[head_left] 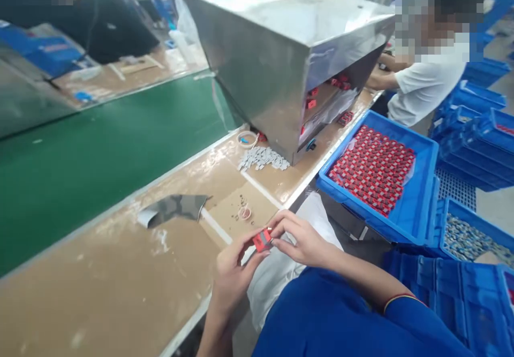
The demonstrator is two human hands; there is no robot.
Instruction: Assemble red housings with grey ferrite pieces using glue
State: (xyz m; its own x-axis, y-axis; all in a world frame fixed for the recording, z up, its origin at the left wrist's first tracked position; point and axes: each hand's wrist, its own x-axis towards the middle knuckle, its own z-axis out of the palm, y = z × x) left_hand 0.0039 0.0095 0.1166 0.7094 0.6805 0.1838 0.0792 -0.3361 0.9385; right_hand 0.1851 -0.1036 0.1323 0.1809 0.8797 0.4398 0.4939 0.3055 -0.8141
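The wearer's blue shirt (333,314) lies nearest the camera, below the metal housing (257,68), which serves as the reference for all positions. The left hand (236,268) has its thumb and forefinger clamped on the left end of a red part (262,241) with a grey band. The right hand (301,239) has its thumb and forefinger closed at the right end of the same part; whether a smaller piece sits between those fingertips cannot be told. The red part is held in the air on the near side of the housing, at the table edge. Beyond the fingers, toward the housing, a small round dish (244,213) stands on a cardboard sheet (223,202), with dark bits scattered around it. A bent grey sheet (174,211) rests on the table (120,287), left of the dish and nearer than the housing. A pile of light grey pieces (263,159) lies against the housing's near foot, a ring-shaped item (247,139) just beside it. The green surface (100,153) runs to the left of the housing. To its right, a blue tray (420,207) contains rows of red units (373,169). A person in a white shirt (429,86) is positioned beyond the tray, beside the housing's far end.
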